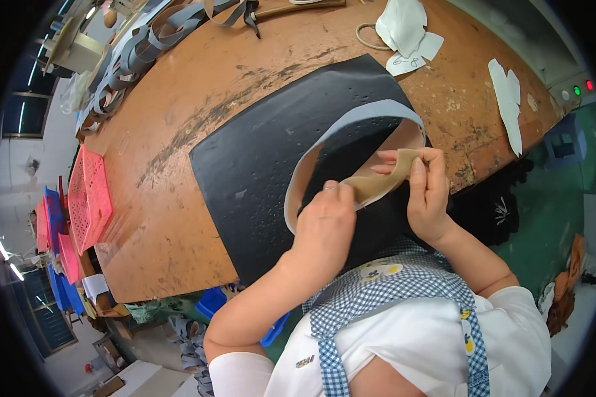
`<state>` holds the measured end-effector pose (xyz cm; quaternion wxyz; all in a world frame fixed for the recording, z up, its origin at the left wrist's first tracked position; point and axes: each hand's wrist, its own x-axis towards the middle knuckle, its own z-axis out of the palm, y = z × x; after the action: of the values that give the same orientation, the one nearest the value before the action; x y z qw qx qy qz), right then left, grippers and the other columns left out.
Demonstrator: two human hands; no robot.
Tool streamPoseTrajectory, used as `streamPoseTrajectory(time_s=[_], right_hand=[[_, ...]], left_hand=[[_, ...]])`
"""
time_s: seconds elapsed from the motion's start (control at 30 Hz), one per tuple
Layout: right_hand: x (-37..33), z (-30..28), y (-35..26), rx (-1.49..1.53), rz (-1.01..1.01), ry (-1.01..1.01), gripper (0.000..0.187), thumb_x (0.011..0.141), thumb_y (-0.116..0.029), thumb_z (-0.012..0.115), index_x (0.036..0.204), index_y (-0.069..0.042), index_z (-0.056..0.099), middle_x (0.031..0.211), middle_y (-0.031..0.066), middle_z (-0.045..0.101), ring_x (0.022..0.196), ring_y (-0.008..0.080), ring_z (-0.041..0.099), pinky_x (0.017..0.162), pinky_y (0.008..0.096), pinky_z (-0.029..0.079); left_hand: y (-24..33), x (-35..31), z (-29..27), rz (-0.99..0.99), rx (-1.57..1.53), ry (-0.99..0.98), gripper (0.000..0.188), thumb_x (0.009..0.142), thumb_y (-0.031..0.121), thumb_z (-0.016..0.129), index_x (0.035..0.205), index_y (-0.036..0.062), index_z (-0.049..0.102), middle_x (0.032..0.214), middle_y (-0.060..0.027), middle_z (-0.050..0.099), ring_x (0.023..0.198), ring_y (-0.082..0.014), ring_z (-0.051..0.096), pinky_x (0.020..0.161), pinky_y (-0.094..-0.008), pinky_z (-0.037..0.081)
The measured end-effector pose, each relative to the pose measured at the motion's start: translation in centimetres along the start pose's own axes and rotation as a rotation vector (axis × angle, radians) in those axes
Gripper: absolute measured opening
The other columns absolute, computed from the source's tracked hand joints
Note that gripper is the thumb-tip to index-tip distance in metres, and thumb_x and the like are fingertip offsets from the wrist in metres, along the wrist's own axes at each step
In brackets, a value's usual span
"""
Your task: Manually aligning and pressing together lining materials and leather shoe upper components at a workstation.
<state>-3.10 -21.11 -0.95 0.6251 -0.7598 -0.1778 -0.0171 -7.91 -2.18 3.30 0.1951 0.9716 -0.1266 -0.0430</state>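
A long strip, grey-blue on one face and beige on the other, curves in a wide loop over a black rubber-like mat on the table. Near the loop's front, my left hand is closed on the strip, its fingertips hidden behind the knuckles. To the right, my right hand pinches a folded tan part of the same strip between thumb and fingers. Some fingers of that hand show inside the loop. Between the two hands the strip is bent, with its tan face up.
The worn brown wooden table carries a hammer at the far edge. Linked grey straps lie far left. White paper patterns and a ring sit far right. A pink basket stands at the left edge.
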Motion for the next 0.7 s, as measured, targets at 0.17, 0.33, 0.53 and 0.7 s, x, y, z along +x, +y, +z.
streamPoseTrajectory(time_s=[0.17, 0.33, 0.53, 0.7], right_hand=[[0.5, -0.7, -0.6, 0.301, 0.226, 0.125, 0.025, 0.109, -0.016, 0.023, 0.112, 0.002, 0.041, 0.114, 0.0218, 0.064, 0.099, 0.0238, 0.069, 0.089, 0.0341, 0.055], [0.4, -0.5, -0.1, 0.16, -0.326, -0.412, 0.025, 0.099, -0.013, 0.043, 0.104, 0.006, 0.059, 0.102, 0.0224, 0.067, 0.094, 0.0321, 0.068, 0.082, 0.0366, 0.054], [-0.3, 1.9, -0.6, -0.191, -0.215, -0.267, 0.016, 0.092, -0.001, 0.054, 0.105, 0.004, 0.061, 0.111, 0.0201, 0.067, 0.1, 0.0358, 0.067, 0.085, 0.0385, 0.055], [-1.0, 2.8, -0.8, -0.416, -0.313, -0.24, 0.031, 0.083, 0.005, 0.063, 0.114, 0.004, 0.062, 0.11, 0.0194, 0.066, 0.1, 0.0364, 0.067, 0.084, 0.0394, 0.056]], left_hand=[[-1.9, -0.9, -0.1, -0.281, -0.353, -0.058, 0.014, 0.086, 0.002, 0.064, 0.097, -0.0022, 0.057, 0.094, -0.0204, 0.064, 0.087, -0.0387, 0.064, 0.076, -0.0439, 0.051], [-2.7, -0.7, -0.2, -0.316, -0.474, -0.061, 0.018, 0.087, 0.002, 0.065, 0.103, -0.0057, 0.062, 0.089, -0.0196, 0.068, 0.08, -0.0291, 0.067, 0.075, -0.0391, 0.052], [-4.6, -0.5, 0.2, -0.745, -1.021, -0.079, 0.024, 0.098, 0.02, 0.062, 0.098, -0.0024, 0.069, 0.075, -0.0046, 0.067, 0.07, -0.0081, 0.061, 0.064, -0.0246, 0.046], [-2.7, -0.7, 0.5, -0.523, -0.657, -0.007, 0.021, 0.09, 0.022, 0.068, 0.087, 0.0016, 0.069, 0.067, -0.0119, 0.067, 0.057, -0.0221, 0.064, 0.059, -0.0341, 0.049]])
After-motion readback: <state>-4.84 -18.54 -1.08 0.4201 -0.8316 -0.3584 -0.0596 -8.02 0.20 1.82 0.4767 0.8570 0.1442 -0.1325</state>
